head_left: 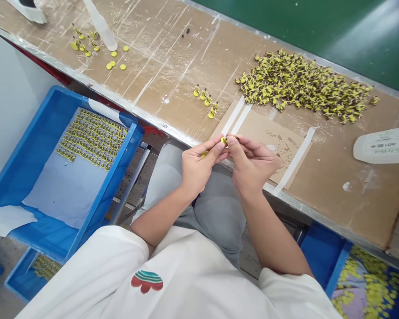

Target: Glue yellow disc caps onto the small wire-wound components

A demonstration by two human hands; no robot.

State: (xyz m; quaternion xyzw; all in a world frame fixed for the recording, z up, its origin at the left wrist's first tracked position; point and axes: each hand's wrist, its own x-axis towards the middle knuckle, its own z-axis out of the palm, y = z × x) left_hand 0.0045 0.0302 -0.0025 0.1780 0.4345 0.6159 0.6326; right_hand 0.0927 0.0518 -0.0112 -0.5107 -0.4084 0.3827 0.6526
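- Yellow disc [224,140], one, small: at the near edge of the tabletop [173,57], between the two hands.
- Left hand [197,166]: fingers clamped on the disc's edge; a further bit of yellow shows by the lower fingers.
- Right hand [254,161]: thumb and fingers together on a small figure [237,138], mostly hidden, a dark end showing; it meets the disc.
- Cardboard piece [269,128], with white tape strips: just beyond the right hand.
- Standing figures [213,110], four, on yellow bases: in a short row, beyond the left hand.
- Heap of figures [306,86], yellow and brown: toward the far edge.
- White bottle [385,146], printed: right end.
- Loose discs [123,67], yellow: left part, near a pale bottle [104,31] and a cluster of figures [86,44].
- Blue tub [33,150], left: figures in rows on a pale sheet [69,188].
- Second blue tub [322,252], lower right: beside many yellow discs [381,290].
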